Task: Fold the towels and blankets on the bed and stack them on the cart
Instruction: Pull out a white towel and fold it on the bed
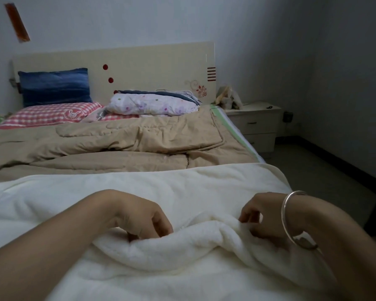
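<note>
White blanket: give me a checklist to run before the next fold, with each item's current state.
1. Left hand has a grip on the white blanket: ok, its fingers curl into the raised fold.
2. Right hand has a grip: ok, it pinches the same raised fold further along.
3. Blanket lies smooth ahead of the hands: ok, the far part looks flat.
4. Edges and corners lined up: cannot tell, the near and left edges run out of frame.
5. Flat space beyond the blanket: not ok, the tan quilt lies rumpled just past its far edge.
6. Cart ready for stacking: cannot tell, no cart is in view.
</note>
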The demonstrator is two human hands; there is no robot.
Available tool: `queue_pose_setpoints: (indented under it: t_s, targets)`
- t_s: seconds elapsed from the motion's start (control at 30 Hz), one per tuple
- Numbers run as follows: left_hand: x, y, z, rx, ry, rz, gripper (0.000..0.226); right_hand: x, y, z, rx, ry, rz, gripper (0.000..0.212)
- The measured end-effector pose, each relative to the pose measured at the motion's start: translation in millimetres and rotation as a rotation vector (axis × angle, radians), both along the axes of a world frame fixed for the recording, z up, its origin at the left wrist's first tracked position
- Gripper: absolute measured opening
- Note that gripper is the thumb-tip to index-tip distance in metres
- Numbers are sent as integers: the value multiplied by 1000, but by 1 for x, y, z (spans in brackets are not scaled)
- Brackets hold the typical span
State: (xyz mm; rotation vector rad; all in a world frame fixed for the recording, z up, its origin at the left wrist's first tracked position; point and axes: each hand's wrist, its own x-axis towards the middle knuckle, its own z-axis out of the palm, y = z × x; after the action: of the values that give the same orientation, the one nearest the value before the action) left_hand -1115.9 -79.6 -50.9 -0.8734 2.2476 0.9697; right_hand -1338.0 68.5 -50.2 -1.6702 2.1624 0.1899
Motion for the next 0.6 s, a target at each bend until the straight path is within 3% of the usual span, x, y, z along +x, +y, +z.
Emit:
queue_pose_setpoints:
  t_s: [0.13, 0.23, 0.33, 0.47, 0.53, 0.6]
  targets:
    - [-4, -7, -4, -158, 89, 42, 18, -7, -2, -4, 11, 50, -54, 13]
    - [-2, -15, 3, -6, 131, 71, 14, -11, 1, 4, -72, 29, -164, 9]
    - [-3, -24, 18, 70, 235, 117, 8, -23, -2, 13, -410, 82, -383, 9]
    - [-25, -34, 49, 107, 486, 412, 15, -48, -8, 6, -944, 137, -575, 6]
    - [-46, -34, 65, 38, 530, 511, 17, -61, -12, -2, -1116, 86, -598, 17]
    - [-67, -45, 63, -141, 719, 640, 14, -74, -23, -14, -1168, 6, -586, 28]
